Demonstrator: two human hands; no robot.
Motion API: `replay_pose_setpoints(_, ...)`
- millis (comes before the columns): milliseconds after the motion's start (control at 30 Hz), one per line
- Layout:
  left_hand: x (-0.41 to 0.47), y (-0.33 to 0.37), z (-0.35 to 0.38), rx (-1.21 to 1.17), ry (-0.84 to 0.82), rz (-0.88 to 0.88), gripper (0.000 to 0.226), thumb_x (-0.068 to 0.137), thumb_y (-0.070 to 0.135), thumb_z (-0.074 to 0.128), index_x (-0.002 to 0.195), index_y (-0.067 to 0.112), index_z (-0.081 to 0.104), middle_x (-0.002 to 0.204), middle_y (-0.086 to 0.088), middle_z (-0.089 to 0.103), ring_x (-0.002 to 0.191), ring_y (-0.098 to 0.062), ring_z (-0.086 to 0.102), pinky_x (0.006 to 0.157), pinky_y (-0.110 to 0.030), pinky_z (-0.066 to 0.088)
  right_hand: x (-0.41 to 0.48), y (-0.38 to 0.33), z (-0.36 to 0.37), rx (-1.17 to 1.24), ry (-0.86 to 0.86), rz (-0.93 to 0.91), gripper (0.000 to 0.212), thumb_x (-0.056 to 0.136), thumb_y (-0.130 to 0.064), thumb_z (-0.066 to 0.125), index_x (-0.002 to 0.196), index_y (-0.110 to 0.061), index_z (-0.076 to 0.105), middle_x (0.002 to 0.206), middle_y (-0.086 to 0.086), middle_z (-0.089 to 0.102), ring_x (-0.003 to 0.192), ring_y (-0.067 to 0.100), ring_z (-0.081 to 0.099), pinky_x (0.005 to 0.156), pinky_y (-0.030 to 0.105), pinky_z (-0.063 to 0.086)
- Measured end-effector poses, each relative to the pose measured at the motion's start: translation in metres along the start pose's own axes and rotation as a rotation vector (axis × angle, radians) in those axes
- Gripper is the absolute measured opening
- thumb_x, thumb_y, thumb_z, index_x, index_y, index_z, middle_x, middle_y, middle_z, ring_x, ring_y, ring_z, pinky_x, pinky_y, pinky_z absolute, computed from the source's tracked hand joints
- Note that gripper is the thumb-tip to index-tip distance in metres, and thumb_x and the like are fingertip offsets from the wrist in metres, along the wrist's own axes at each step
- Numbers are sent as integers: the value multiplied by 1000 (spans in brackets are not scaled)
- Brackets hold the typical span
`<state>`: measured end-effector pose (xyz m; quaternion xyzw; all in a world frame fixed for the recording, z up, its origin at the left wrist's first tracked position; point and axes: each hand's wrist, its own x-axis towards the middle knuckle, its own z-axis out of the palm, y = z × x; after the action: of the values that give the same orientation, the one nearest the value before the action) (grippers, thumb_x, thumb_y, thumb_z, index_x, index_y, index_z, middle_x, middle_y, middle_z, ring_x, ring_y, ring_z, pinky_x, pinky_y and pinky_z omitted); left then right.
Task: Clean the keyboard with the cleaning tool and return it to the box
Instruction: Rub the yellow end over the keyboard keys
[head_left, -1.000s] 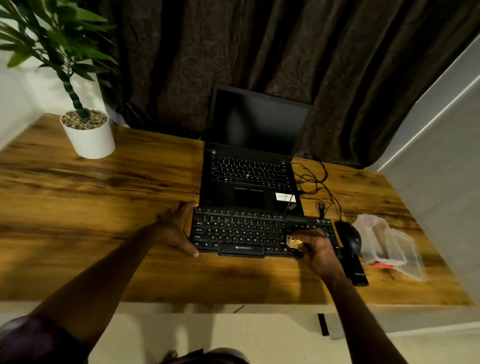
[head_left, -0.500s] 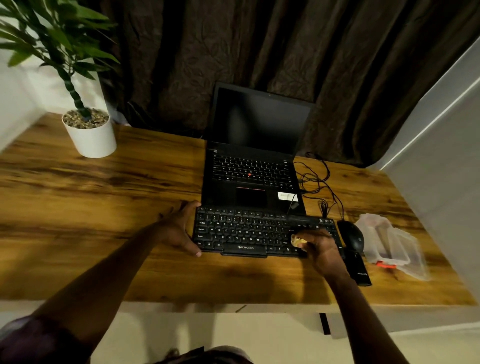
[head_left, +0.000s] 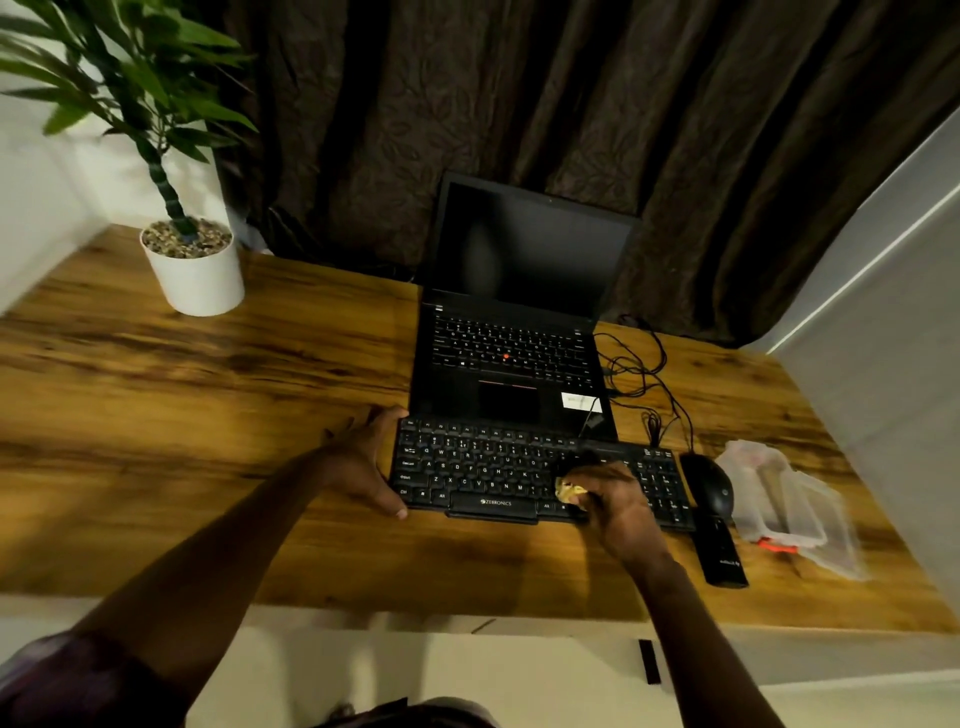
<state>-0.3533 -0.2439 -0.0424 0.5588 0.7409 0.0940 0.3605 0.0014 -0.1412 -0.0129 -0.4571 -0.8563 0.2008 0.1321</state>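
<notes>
The black keyboard (head_left: 540, 475) lies flat on the wooden table (head_left: 208, 415), near the front edge, just in front of the open laptop (head_left: 511, 332). Its back edge touches the laptop or sits right next to it. The right hand (head_left: 613, 501) rests on the right half of the keys. Its fingers are closed around a small yellow lump, the cleaning tool (head_left: 569, 490), and press it down on the keys near the bottom row. The left hand (head_left: 366, 460) is at the left end of the keyboard. Its fingers are spread apart, with the thumb at the front corner and the other fingers by the back corner, so it grips that end. Just to the right of the keyboard sits a black mouse (head_left: 709, 483), and a flat black bar (head_left: 719, 553) lies in front of the mouse. Further right is a clear plastic box (head_left: 795, 506) with its lid open and a small orange bit at the front. Thin black wires (head_left: 644, 374) curl on the table beside the laptop. A green plant (head_left: 130, 78) in a white pot (head_left: 195, 278) stands far off at the back left corner. A dark curtain (head_left: 519, 104) hangs behind the table
</notes>
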Motion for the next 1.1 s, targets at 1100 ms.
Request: replay_pose_setpoints(1100, -12, 5, -7, 20, -32, -39, 164, 16, 76, 84, 153, 49, -2, 165, 0, 2, 151, -32, 7, 120, -57, 16, 28, -130, 62, -249, -185, -473, 32, 98, -17, 53, 128, -19, 63, 131, 2, 61, 116, 24, 50, 102, 37, 39)
